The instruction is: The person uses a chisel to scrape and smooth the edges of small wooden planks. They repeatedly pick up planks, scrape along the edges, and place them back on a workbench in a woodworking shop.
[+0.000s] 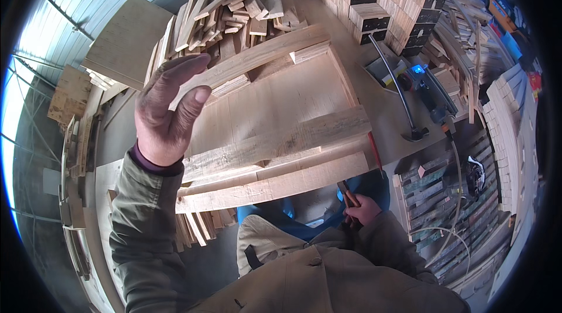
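My left hand (167,111) is raised over the left part of a wooden pallet-like frame (275,134), thumb and fingers apart and nothing between them. Planks run across the frame's panel: a far plank (263,58), a middle plank (281,137) and a near plank (281,183). Low at the frame's near right corner, my right hand (364,210) is closed round the brown-orange handles of pincers (350,197); their jaws point up toward the near plank's end. A thin red stick-like thing (375,152) lies against the frame's right end.
A hammer (398,87) and a dark tool with a hose (436,93) lie right of the frame. Stacked wood blocks (366,2) stand at the far right, loose boards (234,14) are heaped behind. A slatted pallet (451,190) lies at the right.
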### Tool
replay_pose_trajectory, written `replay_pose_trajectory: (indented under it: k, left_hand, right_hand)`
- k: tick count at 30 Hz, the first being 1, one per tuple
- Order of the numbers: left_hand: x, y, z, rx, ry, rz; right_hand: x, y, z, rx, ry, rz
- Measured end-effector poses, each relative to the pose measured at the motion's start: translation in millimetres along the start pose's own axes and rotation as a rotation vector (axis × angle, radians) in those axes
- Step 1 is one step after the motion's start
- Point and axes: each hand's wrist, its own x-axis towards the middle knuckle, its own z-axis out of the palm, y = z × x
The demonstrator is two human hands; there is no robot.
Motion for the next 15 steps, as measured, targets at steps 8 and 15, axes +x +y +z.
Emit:
replay_pose_trajectory:
  k: [8, 15]
  left_hand:
    - [-48.7, 142.0, 5.7, -0.251, 0.102, 0.485]
    - [-76.3, 185.8, 5.7, -0.157, 0.101, 0.668]
  right_hand:
    - [-12.2, -17.2, 18.7, -0.002, 0.090, 0.123]
    - [-14.8, 11.5, 12.4, -0.034, 0.026, -0.130]
